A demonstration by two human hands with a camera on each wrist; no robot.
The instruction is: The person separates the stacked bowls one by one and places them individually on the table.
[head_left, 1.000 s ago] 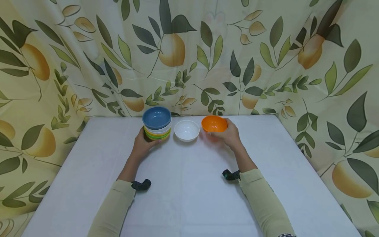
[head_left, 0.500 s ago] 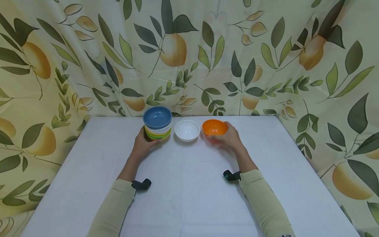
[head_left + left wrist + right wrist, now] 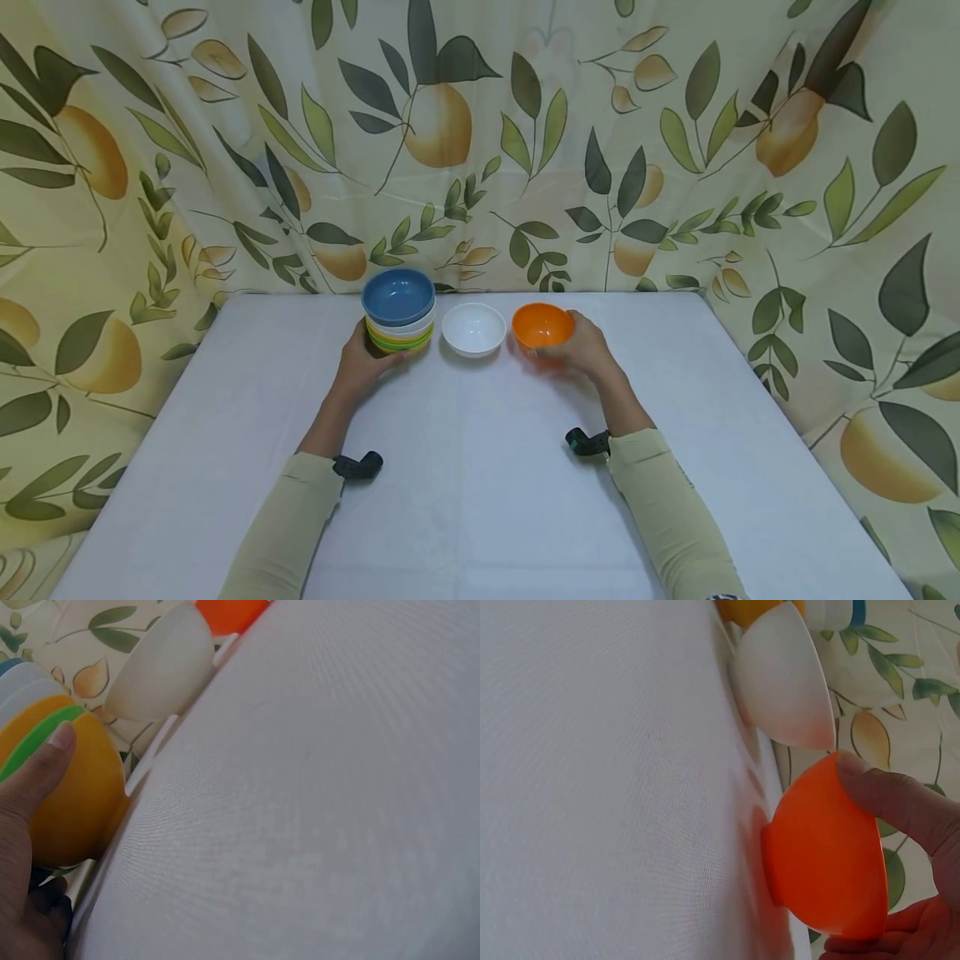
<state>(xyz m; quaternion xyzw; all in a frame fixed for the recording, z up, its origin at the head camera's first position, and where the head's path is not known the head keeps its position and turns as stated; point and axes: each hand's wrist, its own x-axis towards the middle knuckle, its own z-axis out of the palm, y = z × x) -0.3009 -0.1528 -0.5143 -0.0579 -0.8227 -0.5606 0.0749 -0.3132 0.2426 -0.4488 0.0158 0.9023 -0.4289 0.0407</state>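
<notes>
My left hand (image 3: 362,365) grips a stack of nested bowls near its bottom, at the left of the table's far side. A blue bowl (image 3: 398,297) tops the stack; white, yellow and green rims show below. In the left wrist view the thumb presses near a green bowl's rim, with a yellow bowl (image 3: 86,802) lowest. My right hand (image 3: 585,348) holds an orange bowl (image 3: 543,325) by its side, thumb in front and fingers behind, as the right wrist view shows. Between the hands a single white bowl (image 3: 473,331) stands upright on the table.
A white cloth covers the table (image 3: 465,500), whose far edge lies just behind the bowls. Behind it hangs a curtain (image 3: 525,167) printed with leaves and orange fruit. A black camera sits on each wrist.
My right hand has lowered the orange bowl slightly toward the table within the last second. The left hand, the stack and the white bowl have stayed in place.
</notes>
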